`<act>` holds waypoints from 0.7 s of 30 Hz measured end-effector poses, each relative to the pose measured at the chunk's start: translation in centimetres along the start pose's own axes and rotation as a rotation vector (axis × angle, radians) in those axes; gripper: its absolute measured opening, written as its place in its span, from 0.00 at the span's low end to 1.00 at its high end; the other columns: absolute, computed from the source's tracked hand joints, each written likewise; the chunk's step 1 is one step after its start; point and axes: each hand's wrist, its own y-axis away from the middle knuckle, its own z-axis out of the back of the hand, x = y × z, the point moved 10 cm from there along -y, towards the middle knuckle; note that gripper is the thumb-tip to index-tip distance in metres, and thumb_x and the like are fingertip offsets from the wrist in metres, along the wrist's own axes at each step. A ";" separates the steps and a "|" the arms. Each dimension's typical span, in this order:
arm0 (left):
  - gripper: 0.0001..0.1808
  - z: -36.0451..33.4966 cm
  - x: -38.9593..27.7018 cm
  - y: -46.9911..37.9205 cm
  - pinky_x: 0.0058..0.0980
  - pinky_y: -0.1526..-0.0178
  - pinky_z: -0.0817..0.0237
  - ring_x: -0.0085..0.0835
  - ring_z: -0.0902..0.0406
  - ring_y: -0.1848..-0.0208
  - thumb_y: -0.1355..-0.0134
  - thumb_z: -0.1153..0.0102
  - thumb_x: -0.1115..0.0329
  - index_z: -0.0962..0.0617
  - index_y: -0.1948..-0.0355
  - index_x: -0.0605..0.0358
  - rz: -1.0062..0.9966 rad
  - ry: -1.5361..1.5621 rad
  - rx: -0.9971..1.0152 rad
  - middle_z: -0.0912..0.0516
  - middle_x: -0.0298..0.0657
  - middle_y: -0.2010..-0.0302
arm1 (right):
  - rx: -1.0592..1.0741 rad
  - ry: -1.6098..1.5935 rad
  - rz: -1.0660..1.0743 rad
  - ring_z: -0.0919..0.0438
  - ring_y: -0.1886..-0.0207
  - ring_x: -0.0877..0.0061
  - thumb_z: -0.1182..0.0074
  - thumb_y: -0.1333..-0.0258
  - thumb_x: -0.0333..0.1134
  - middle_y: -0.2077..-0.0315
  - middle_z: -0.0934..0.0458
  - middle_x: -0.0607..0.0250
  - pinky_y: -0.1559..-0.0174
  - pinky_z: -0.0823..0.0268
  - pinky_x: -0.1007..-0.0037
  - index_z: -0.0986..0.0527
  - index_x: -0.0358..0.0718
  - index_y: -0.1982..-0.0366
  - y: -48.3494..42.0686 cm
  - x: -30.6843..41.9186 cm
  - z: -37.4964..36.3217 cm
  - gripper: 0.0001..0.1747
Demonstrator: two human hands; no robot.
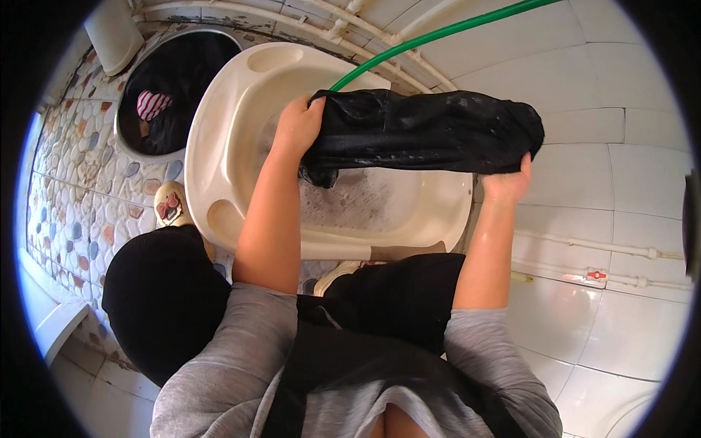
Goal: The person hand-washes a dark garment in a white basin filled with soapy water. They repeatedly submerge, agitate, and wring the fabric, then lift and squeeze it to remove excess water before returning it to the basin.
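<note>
A wet black garment (416, 131) with whitish suds on it is stretched sideways between my two hands, above a cream plastic baby bathtub (208, 137). My left hand (300, 123) grips its left end, where a bunched piece hangs down. At the right end, my right hand (508, 178) holds the lower edge, with the thumb up and the other fingers mostly hidden. Foamy greyish water (350, 202) lies in the bottom of the tub, partly covered by the cloth. A green hose (438, 34) comes in from the upper right and passes behind the garment.
A round metal basin (233, 38) at the upper left holds dark cloth and a red-and-white striped piece (153, 105). Pipes run along the tiled wall (569, 126), with a red-handled valve (596, 275) at right. My slippered foot (171, 203) rests on the pebble-patterned floor (60, 208).
</note>
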 end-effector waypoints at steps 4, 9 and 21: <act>0.26 -1.0 6.8 -0.5 0.38 0.43 0.40 0.52 0.28 0.46 0.38 0.58 0.53 0.22 0.56 0.69 0.260 -0.446 0.143 0.23 0.59 0.54 | -0.110 0.121 -0.157 0.36 0.39 0.59 0.71 0.34 0.45 0.42 0.34 0.54 0.38 0.44 0.56 0.36 0.37 0.41 -2.2 -5.2 5.4 0.27; 0.28 -2.3 13.8 0.8 0.40 0.40 0.41 0.51 0.30 0.43 0.37 0.60 0.51 0.22 0.55 0.67 0.415 -0.735 0.269 0.25 0.60 0.50 | -0.558 0.198 -0.201 0.28 0.47 0.64 0.60 0.35 0.41 0.48 0.28 0.58 0.45 0.35 0.60 0.32 0.38 0.46 -2.3 -11.3 15.3 0.21; 0.25 -5.8 25.5 6.2 0.37 0.45 0.34 0.48 0.26 0.47 0.43 0.41 0.56 0.26 0.53 0.67 0.434 -0.891 0.394 0.24 0.55 0.51 | -0.708 1.986 -0.581 0.30 0.46 0.55 0.50 0.47 0.36 0.46 0.33 0.45 0.45 0.37 0.59 0.37 0.35 0.42 0.0 -16.6 27.9 0.30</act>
